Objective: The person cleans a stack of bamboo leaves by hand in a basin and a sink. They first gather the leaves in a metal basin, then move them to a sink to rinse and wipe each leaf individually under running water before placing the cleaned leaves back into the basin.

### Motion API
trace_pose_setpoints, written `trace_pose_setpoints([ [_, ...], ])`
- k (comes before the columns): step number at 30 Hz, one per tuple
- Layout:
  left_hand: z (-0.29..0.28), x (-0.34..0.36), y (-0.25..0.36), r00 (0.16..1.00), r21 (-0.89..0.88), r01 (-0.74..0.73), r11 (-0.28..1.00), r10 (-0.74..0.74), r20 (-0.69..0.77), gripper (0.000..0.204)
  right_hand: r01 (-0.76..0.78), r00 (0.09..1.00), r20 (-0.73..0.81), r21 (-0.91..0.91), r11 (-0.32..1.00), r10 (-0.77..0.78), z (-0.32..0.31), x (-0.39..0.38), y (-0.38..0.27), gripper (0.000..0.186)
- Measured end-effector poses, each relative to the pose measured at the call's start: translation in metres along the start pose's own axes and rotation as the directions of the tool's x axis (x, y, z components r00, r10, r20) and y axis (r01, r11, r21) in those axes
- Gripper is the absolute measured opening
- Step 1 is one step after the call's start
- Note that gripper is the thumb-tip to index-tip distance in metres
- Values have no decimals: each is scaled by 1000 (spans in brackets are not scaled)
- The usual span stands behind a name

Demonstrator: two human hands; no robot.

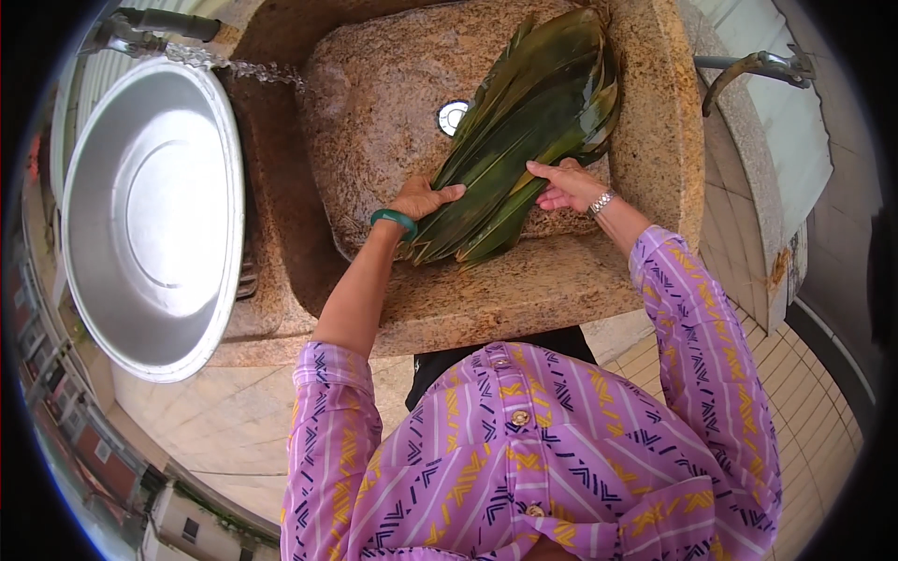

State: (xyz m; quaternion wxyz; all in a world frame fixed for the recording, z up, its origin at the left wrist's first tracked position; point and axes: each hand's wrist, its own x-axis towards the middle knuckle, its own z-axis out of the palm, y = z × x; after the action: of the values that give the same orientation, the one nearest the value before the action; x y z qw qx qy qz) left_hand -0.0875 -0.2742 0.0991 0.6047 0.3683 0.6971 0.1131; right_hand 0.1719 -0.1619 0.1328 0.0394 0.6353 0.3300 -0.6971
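A stack of long, wet green leaves slants across the stone sink, its broad end toward the far right and its narrow tips toward me. My left hand grips the near left edge of the stack, thumb on top and fingers hidden beneath. At the near right edge, my right hand pinches a leaf with the thumb above and the fingers curled under. A green bangle circles my left wrist, and a metal watch band my right.
Water runs from a tap at the far left into the sink. Beside the sink on the left stands a large metal basin. A round drain shows in the sink floor. Another tap juts out at the far right.
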Motion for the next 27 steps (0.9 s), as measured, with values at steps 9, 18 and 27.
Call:
trace_pose_setpoints([
  [9,-69,-9,-13,884,-146,-89,985,11,-466,82,341,907,-139,-314,886,-398,60,19,-91,45],
  [18,-46,-86,22,644,463,142,875,274,-715,46,367,482,-440,-684,630,-758,67,-18,-72,52],
  [27,-46,-98,28,705,691,203,694,385,-595,24,361,387,-602,-598,716,-698,46,-16,-50,52],
])
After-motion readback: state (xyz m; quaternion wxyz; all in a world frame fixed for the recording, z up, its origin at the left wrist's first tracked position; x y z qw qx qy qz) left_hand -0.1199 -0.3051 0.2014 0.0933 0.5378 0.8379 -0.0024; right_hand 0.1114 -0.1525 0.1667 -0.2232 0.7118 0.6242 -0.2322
